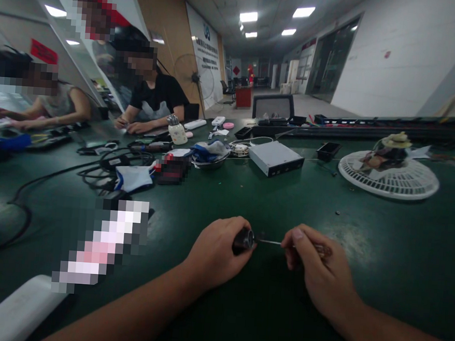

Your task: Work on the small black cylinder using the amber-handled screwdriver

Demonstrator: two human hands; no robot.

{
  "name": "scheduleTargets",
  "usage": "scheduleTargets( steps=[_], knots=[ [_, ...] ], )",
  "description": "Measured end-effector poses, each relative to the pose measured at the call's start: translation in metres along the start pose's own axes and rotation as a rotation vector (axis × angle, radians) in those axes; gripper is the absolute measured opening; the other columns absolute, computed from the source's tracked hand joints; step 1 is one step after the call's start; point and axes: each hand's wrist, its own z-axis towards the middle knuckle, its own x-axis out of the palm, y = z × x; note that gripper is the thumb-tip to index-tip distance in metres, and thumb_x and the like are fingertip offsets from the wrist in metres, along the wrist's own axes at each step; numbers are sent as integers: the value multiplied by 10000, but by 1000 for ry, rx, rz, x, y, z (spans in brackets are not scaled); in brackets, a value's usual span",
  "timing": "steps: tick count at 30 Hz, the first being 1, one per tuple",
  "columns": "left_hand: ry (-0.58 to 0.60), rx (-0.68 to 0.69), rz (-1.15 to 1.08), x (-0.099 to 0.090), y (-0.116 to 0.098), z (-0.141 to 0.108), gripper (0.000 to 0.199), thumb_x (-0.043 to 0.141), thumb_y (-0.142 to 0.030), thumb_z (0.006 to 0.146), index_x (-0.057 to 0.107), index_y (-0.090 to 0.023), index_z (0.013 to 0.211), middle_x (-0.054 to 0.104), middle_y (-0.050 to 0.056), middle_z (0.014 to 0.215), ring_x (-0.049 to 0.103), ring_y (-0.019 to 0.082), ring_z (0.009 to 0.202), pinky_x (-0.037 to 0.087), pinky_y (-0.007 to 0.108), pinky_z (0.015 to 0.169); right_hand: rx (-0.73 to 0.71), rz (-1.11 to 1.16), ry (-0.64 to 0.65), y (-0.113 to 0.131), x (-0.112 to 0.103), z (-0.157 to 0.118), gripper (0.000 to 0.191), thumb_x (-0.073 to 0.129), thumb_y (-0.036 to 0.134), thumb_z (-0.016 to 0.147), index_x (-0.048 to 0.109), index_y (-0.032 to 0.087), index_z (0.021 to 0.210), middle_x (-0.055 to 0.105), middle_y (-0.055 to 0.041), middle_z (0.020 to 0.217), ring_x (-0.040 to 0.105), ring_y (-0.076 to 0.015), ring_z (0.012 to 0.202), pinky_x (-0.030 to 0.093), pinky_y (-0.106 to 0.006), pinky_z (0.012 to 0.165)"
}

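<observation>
My left hand [222, 248] is wrapped round a small dark cylindrical part [245, 239], whose round open end faces right. In my right hand [314, 265] is a screwdriver [271, 241], its handle partly covered by the fingers. The thin metal shaft points left toward the cylinder's end. Whether the tip touches the cylinder or stops just short of it, I cannot tell. Both hands are low over the green table [279, 205], near its front. My fingers hide much of the cylinder.
A white fan grille [386, 184] with a motor lies at the right. Behind my hands sit a grey box [276, 157], a small black tray [328, 151] and a bowl with blue cloth [210, 152]. Cables [27, 187] and a white object [19, 306] occupy the left. Other people work at the far left.
</observation>
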Motion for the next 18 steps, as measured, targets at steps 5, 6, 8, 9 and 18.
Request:
scheduleTargets(
  steps=[5, 6, 8, 9, 18],
  knots=[
    [11, 2, -10, -1, 1, 0, 224, 605, -222, 839, 616, -231, 1062, 670, 37, 1039, 601, 217, 931, 471, 395, 821, -28, 111, -216, -2, 0, 3, 327, 483, 497, 1011, 660, 222, 999, 659, -8, 691, 632, -158, 581, 446, -277, 495],
    [11, -1, -12, 0, 2, 1, 244, 598, -205, 828, 614, -231, 1071, 669, 39, 1052, 598, 222, 945, 469, 404, 832, -22, 110, -200, -2, 0, 5, 321, 488, 493, 1009, 656, 225, 1071, 674, -10, 690, 653, -174, 604, 462, -289, 514],
    [3, -13, -17, 1, 3, 1, 269, 590, -196, 817, 607, -226, 1084, 669, 45, 1057, 597, 230, 956, 466, 417, 845, -12, 26, -144, -5, 1, 8, 305, 489, 465, 1010, 654, 228, 1110, 690, -20, 698, 686, -204, 684, 505, -331, 603],
    [1, -23, -20, 1, 3, 1, 275, 589, -203, 817, 602, -222, 1091, 668, 49, 1056, 597, 234, 958, 465, 421, 847, -19, -50, -106, -6, 1, 9, 272, 496, 431, 1008, 659, 230, 1093, 712, -36, 761, 700, -220, 761, 524, -363, 676],
    [-5, -74, -28, 3, 2, 2, 275, 595, -232, 805, 551, -199, 1074, 658, 60, 1008, 606, 229, 913, 465, 399, 804, -148, -534, -54, -14, 5, 9, 199, 468, 82, 840, 477, 250, 945, 690, -108, 1183, 580, -336, 1250, 408, -588, 994]
  ],
)
